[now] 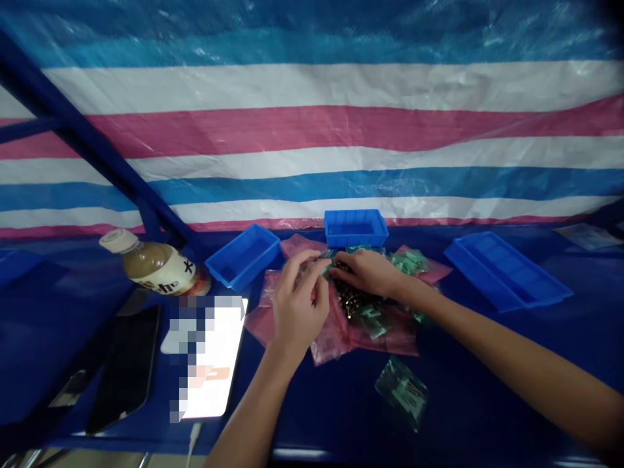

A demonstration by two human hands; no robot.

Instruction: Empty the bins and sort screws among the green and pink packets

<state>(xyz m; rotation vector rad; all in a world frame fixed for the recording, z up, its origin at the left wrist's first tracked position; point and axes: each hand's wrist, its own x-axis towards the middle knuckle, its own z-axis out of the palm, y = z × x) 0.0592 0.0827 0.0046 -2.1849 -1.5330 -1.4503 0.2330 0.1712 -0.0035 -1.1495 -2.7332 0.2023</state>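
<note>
Both hands are at a heap in the middle of the blue table. My left hand (301, 305) has its fingers curled towards the thumb, by the left side of the heap; what lies between the fingertips is hidden. My right hand (368, 272) reaches in from the right, its fingers bent down and together over a pile of small brass-coloured metal parts (351, 304), probably screws. Pink plastic bags (336, 338) lie flat beneath and around the pile. Small clear green packets (373, 322) lie on top. More green packets (412, 261) are right of my right hand.
Blue plastic bins stand behind: one at left (244, 257), one at the middle (357, 227), one at right (507, 270). One green packet (402, 392) lies nearer me. At left are a drink bottle (158, 266), a dark phone (125, 364) and a lit, cabled device (219, 364).
</note>
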